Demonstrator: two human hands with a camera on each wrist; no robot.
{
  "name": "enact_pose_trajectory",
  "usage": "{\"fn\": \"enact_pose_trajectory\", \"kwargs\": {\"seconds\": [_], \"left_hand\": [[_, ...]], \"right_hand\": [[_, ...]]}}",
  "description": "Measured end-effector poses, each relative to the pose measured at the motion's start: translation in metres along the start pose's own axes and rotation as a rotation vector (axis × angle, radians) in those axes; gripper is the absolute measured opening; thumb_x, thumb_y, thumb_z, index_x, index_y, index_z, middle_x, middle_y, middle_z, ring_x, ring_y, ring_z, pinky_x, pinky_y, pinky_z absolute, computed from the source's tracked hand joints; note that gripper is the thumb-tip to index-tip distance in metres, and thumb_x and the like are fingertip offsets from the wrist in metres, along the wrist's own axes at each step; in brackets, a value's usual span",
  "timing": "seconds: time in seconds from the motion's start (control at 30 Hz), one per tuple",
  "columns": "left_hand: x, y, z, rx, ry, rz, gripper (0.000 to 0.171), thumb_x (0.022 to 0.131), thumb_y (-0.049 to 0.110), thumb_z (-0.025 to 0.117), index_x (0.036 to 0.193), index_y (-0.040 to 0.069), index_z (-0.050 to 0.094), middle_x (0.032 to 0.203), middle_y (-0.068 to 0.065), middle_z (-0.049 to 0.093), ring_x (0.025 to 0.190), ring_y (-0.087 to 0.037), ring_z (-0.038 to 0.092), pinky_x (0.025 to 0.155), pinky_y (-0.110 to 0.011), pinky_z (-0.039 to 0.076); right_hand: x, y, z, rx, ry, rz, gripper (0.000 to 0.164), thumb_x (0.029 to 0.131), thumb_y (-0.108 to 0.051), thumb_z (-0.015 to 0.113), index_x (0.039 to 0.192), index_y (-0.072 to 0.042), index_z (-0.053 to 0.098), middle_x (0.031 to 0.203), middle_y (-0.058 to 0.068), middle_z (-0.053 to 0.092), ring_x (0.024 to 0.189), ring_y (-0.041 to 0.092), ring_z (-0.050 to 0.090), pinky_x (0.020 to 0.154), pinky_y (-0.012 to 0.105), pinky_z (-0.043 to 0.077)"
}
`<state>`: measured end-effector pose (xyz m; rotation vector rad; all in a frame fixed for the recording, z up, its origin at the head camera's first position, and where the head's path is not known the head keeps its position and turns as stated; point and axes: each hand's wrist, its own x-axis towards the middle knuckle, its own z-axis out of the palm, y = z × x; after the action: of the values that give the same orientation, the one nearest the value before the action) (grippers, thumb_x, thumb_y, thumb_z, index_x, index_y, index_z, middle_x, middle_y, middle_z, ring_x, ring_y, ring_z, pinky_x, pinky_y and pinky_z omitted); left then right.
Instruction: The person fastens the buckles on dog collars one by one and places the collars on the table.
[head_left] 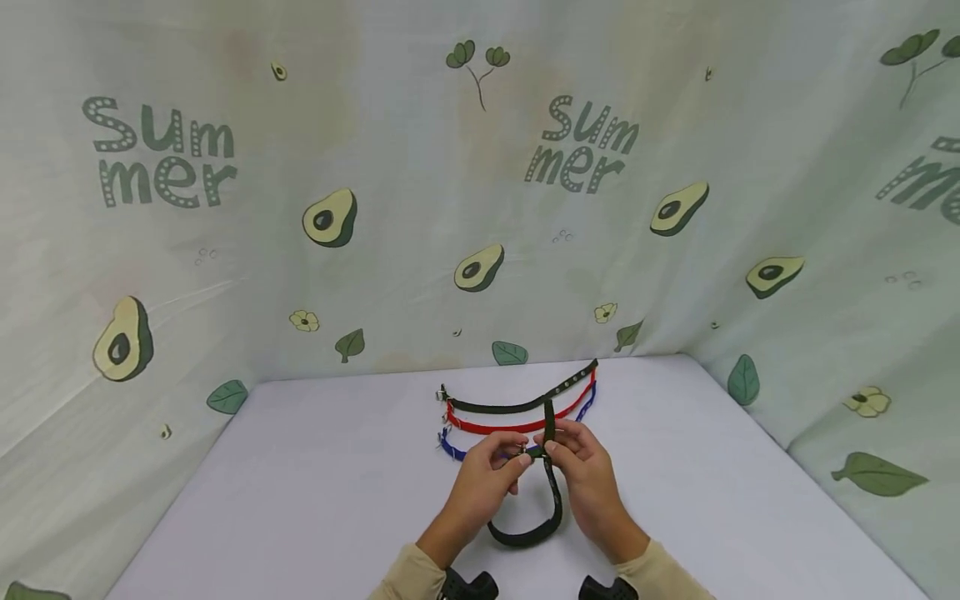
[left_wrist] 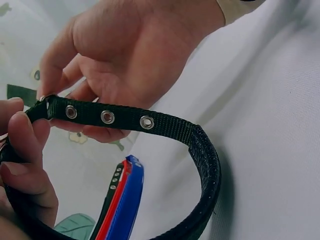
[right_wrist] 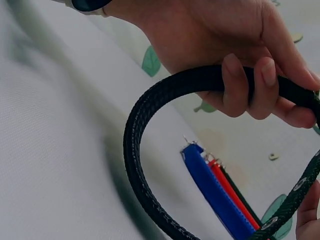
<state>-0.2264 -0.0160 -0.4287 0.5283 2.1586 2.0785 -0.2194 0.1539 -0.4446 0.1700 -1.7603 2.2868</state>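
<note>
A dark green webbing collar (head_left: 525, 540), bent into a loop, hangs between both hands above the table. My left hand (head_left: 483, 479) pinches it at the buckle side; in the right wrist view its fingers (right_wrist: 267, 75) curl round the padded part. With thumb and fingertips my right hand (head_left: 588, 479) holds the strap end, whose tip stands up past the fingers. Metal eyelets (left_wrist: 107, 117) line that side of the strap in the left wrist view. Fingertips of both hands meet close together at the buckle and partly hide it.
Behind the hands lie a black collar (head_left: 555, 392) with metal eyelets, a red collar (head_left: 495, 428) and a blue collar (head_left: 452, 450), laid in curved rows on the white table (head_left: 337, 483). A printed cloth backdrop (head_left: 405, 167) rises along the table's back and sides.
</note>
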Motion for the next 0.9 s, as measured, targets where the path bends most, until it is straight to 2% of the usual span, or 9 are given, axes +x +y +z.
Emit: {"fn": "enact_pose_trajectory", "kwargs": {"seconds": [0.17, 0.3, 0.43, 0.5, 0.7, 0.9], "left_hand": [[-0.002, -0.002, -0.004, -0.034, 0.024, -0.004, 0.029, 0.096, 0.015, 0.069, 0.123, 0.004, 0.062, 0.102, -0.007, 0.066, 0.064, -0.016, 0.057, 0.06, -0.026, 0.05], [0.0, 0.0, -0.01, 0.0, 0.015, -0.012, 0.035, 0.097, 0.022, 0.069, 0.128, 0.007, 0.062, 0.104, -0.006, 0.067, 0.067, -0.017, 0.058, 0.063, -0.028, 0.05], [0.002, 0.001, -0.015, 0.035, 0.002, -0.002, 0.037, 0.095, 0.027, 0.071, 0.128, 0.009, 0.067, 0.104, -0.004, 0.071, 0.068, -0.016, 0.06, 0.064, -0.026, 0.047], [0.002, 0.001, -0.016, 0.041, 0.003, 0.009, 0.036, 0.094, 0.028, 0.073, 0.124, 0.01, 0.07, 0.103, -0.003, 0.073, 0.067, -0.016, 0.061, 0.063, -0.025, 0.046], [0.004, 0.004, -0.016, 0.026, 0.01, 0.032, 0.033, 0.091, 0.028, 0.076, 0.118, 0.011, 0.074, 0.097, -0.003, 0.073, 0.066, -0.015, 0.062, 0.064, -0.026, 0.047], [0.002, 0.005, -0.016, 0.024, 0.006, 0.033, 0.034, 0.092, 0.027, 0.075, 0.12, 0.009, 0.073, 0.096, -0.003, 0.072, 0.066, -0.015, 0.061, 0.067, -0.032, 0.051]], "right_hand": [[-0.001, 0.002, 0.0, -0.036, 0.0, -0.013, 0.046, 0.094, 0.004, 0.062, 0.139, 0.004, 0.051, 0.103, 0.016, 0.07, 0.093, 0.018, 0.066, 0.081, 0.028, 0.051], [-0.002, -0.001, 0.001, -0.111, -0.006, -0.059, 0.042, 0.094, 0.002, 0.062, 0.136, 0.002, 0.058, 0.103, 0.021, 0.069, 0.09, 0.018, 0.062, 0.079, 0.029, 0.049], [-0.003, -0.004, 0.002, -0.162, -0.013, -0.067, 0.034, 0.096, 0.001, 0.06, 0.13, 0.0, 0.065, 0.105, 0.022, 0.07, 0.088, 0.02, 0.06, 0.078, 0.03, 0.048], [-0.003, -0.004, 0.002, -0.204, -0.016, -0.086, 0.031, 0.096, 0.0, 0.06, 0.126, -0.003, 0.068, 0.104, 0.02, 0.071, 0.088, 0.019, 0.062, 0.077, 0.03, 0.05], [-0.004, -0.003, 0.001, -0.344, -0.015, -0.241, 0.025, 0.096, 0.002, 0.062, 0.117, -0.006, 0.073, 0.094, 0.011, 0.073, 0.081, 0.017, 0.065, 0.071, 0.028, 0.054], [-0.005, -0.003, 0.001, -0.385, 0.001, -0.246, 0.024, 0.094, 0.003, 0.065, 0.116, -0.005, 0.072, 0.09, 0.007, 0.071, 0.073, 0.014, 0.062, 0.063, 0.027, 0.055]]}}
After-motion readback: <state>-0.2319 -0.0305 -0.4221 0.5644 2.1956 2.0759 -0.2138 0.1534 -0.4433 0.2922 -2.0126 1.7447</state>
